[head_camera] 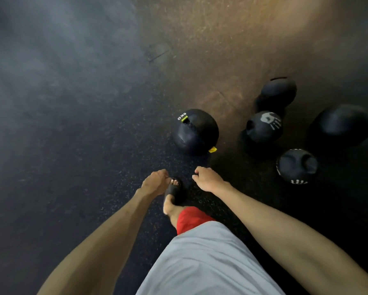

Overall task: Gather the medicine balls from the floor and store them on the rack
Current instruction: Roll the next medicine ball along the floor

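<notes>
Five medicine balls (195, 133) lie on floor (72, 103).

Gym: speckled rubber floor (114, 145), black medicine balls (194, 133) scattered on it.

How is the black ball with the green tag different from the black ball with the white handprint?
The black ball with the yellow-green tag looks bigger than the black ball with the white handprint. The tagged ball reads 6KG; the handprint ball shows a white hand. The tagged ball lies alone; the handprint ball sits among other balls. Both are black, round, on the floor.
</notes>
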{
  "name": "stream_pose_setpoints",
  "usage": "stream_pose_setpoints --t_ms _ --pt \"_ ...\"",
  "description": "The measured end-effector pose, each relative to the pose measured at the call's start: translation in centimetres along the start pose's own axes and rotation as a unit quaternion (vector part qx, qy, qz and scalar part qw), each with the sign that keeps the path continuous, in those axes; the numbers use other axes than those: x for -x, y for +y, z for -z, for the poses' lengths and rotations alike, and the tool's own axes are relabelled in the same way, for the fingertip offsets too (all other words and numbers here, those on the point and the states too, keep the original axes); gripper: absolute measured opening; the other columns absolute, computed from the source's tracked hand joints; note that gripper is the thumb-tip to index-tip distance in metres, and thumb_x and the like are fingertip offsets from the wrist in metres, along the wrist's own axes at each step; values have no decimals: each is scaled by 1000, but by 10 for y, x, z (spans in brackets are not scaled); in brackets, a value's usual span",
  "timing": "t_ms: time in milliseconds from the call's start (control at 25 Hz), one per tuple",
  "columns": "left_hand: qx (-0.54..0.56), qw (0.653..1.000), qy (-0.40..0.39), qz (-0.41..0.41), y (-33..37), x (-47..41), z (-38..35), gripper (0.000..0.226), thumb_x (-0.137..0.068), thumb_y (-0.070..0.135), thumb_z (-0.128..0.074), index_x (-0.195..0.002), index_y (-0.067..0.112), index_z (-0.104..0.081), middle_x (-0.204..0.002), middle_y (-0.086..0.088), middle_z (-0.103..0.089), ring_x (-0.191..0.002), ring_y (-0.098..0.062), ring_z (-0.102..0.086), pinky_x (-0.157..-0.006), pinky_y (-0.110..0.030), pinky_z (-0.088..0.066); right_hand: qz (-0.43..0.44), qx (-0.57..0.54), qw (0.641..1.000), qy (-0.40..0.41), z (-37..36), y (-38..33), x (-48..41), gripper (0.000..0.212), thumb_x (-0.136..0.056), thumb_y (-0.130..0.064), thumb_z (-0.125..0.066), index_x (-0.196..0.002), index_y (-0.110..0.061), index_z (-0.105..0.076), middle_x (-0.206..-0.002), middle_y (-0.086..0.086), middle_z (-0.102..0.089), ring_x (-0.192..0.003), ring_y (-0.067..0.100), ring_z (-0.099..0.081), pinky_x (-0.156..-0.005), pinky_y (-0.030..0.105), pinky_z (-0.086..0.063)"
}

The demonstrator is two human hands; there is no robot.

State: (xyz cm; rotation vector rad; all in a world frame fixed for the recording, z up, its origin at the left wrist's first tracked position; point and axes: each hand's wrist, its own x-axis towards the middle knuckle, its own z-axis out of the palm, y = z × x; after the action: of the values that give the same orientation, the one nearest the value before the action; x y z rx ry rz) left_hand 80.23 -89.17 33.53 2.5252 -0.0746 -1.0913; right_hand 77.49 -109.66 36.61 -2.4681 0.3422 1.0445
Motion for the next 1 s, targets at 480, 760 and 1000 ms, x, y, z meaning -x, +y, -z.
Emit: stream_pose_setpoints --t_ms 480,760,1000 --pt "-60 997 -47 -30 -49 -149 205 27 -99 32 -50 -117 15 -62 -118 -12 -68 -111 -31 -62 -94 -39 -50 -34 -62 997 -21 85 -154 -142 42 -102 -37 -48 -133 -11 -56 -131 15 -62 -121 35 -58 -99 44 -48" --pt "-182 962 -147 -142 -26 -281 330 28 -98 28 -49 -116 11 -63 -116 -12 -66 -109 -33 -63 -90 -40 -52 -172 -201 963 46 142 -220 -213 42 -100 -38 -48 -132 -12 -57 -132 19 -59 -122 39 -56 -98 44 -47" --pt "-308 898 -196 -244 49 -368 389 29 -99 23 -48 -115 8 -66 -117 -17 -69 -110 -35 -65 -92 -42 -52 -281 -341 888 127 172 -233 -252 37 -101 -34 -50 -126 -9 -59 -129 23 -61 -122 38 -56 -95 40 -46"
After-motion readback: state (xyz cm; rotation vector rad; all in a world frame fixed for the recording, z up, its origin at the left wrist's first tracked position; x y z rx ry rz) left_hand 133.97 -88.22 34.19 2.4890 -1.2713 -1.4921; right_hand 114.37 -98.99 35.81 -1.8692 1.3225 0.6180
